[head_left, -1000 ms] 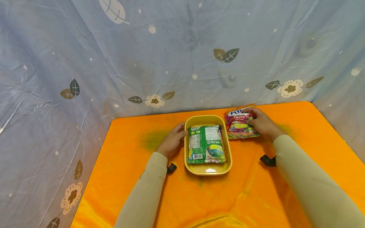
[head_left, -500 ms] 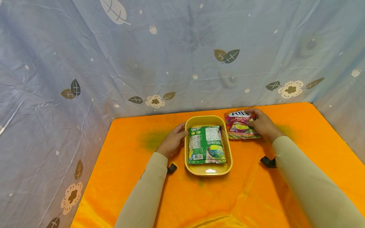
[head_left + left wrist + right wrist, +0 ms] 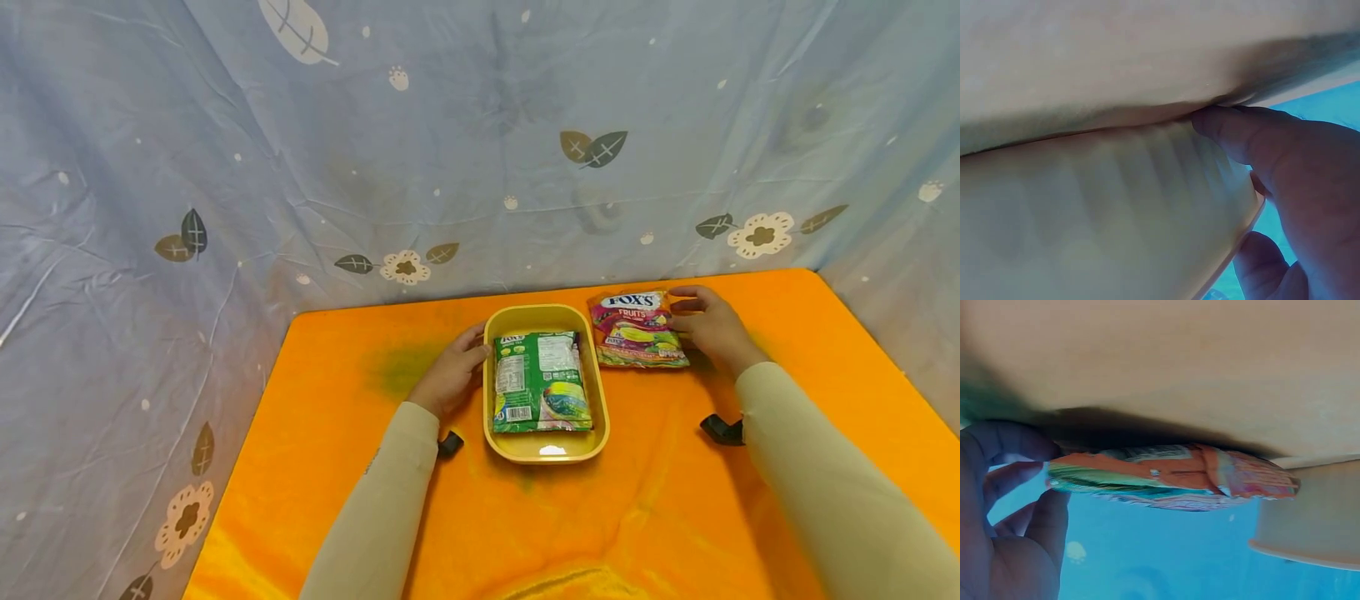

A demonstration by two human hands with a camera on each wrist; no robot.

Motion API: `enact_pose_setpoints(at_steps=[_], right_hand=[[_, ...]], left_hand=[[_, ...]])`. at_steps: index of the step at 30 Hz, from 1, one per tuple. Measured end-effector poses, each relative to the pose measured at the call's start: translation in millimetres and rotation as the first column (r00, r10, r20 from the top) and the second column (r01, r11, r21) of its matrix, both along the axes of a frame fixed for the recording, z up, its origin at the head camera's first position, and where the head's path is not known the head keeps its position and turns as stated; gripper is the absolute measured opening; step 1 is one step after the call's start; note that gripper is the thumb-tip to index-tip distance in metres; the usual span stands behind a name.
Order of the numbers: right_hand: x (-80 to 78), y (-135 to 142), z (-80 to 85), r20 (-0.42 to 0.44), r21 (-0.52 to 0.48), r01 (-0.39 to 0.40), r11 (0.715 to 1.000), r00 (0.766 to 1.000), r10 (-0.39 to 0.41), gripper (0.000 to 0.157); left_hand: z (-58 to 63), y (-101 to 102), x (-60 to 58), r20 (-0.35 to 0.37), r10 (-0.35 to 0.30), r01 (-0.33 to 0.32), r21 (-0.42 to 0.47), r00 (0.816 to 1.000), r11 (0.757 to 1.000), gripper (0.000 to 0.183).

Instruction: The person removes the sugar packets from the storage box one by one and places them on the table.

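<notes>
Beside the yellow tray, my left hand touches the outer left wall. In the left wrist view, the fingers lie against that ribbed wall, and none shows inside the tray. A green Fox's candy bag lies back side up in the tray, covering most of a purplish packet beneath it. To the tray's right, a red and orange Fox's Fruits candy bag lies flat on the table. My right hand pinches its right edge, with fingertips above and below it in the right wrist view.
An orange cloth covers the table. Grey-blue curtains with leaf and flower prints stand behind and at both sides. Dark curved pieces show by each wrist, one left and one right.
My right hand has shifted right, from over the top of the Fox's Fruits candy bag to its right edge. The bag's front is now more exposed. My left hand and the tray stay put.
</notes>
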State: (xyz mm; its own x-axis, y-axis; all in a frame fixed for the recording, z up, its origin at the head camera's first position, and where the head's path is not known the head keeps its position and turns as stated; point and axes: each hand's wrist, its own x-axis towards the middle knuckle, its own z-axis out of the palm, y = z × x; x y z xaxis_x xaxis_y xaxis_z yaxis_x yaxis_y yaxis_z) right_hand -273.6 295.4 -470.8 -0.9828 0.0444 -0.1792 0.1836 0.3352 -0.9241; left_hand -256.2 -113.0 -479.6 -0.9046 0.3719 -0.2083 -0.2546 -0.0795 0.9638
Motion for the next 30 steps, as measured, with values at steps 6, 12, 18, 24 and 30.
enact_pose_setpoints(at_steps=[6,12,18,24,30], right_hand=[[5.3,13,-2.2,-0.004,-0.057,0.002,0.998,1.0,-0.002,0.06],[8.5,21,-0.4,0.001,-0.109,-0.01,0.994,1.0,0.011,0.062],[10.4,23,0.6,0.009,-0.116,-0.003,0.993,1.0,0.004,0.063],[13.2,23,1.8,0.003,-0.099,-0.001,0.995,1.0,0.001,0.064],[15.9,20,6.8,-0.01,-0.08,0.016,0.997,1.0,-0.016,0.064]], left_hand=[[-0.8,0,0.0,-0.005,0.002,-0.002,-0.003,1.0,1.0,0.043],[-1.4,-1,0.4,-0.008,0.002,-0.002,-0.004,1.0,1.0,0.043],[-1.1,-1,0.7,-0.008,0.011,-0.011,-0.016,1.0,1.0,0.043],[-1.5,-1,0.7,-0.013,0.005,-0.005,-0.027,1.0,1.0,0.044],[-1.9,-1,0.7,-0.012,0.001,-0.001,-0.025,1.0,1.0,0.044]])
